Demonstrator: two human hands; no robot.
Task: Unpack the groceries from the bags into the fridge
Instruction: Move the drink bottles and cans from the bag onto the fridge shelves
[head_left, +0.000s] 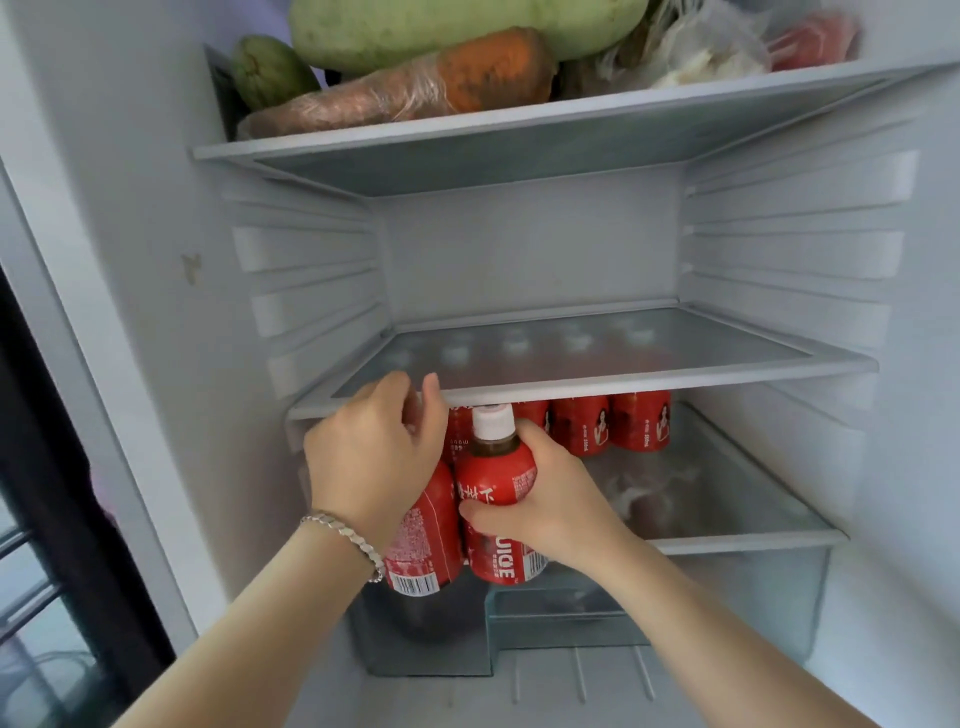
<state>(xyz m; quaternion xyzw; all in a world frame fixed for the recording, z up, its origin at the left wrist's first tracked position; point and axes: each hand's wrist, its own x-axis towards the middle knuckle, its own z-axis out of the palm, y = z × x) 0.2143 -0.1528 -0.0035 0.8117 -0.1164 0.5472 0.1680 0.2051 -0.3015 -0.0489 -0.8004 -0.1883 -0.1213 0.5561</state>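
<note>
Lower centre, below the middle shelf (623, 382): right hand (553, 501) grips white-capped bottle (493, 486); left hand (371, 460) grips second red bottle (423, 535).

juice bottle (494, 486) | red label, white cap | upright | lower shelf (727, 544) front

Left hand (371, 457), right hand (550, 499), both curled.

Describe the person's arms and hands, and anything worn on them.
No sleeves or gloves are in view. The left hand has a silver-coloured bracelet of flat linked segments at its wrist. The right hand shows no ring, watch or band.
</note>
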